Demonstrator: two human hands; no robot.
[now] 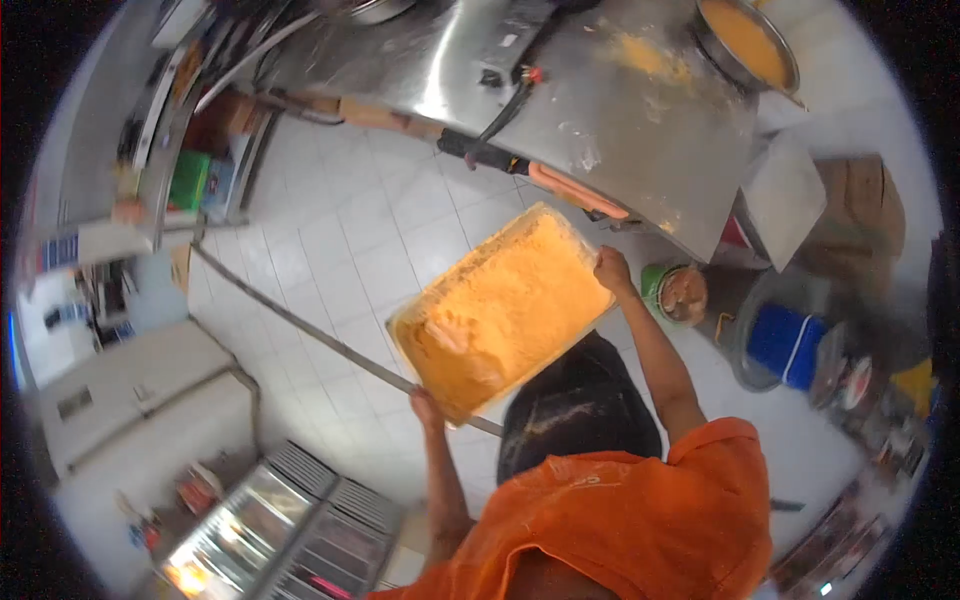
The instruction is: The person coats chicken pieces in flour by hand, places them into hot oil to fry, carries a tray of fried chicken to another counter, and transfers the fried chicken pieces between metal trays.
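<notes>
A shallow rectangular tray, filled with orange crumbly powder, hangs tilted over the tiled floor in front of my body. My left hand is closed around its lower left corner. At the opposite end, my right hand grips the upper right side, fingers bent over the rim. Toward the left end, the powder has a hollow with a paler patch. My orange shirt and a dark apron or trousers fill the space below the tray.
Beyond the tray stands a steel worktable, dusted with orange powder. A round pan of orange stuff is on it. A green tub and a blue item sit at right. At lower left is a glass-fronted cabinet.
</notes>
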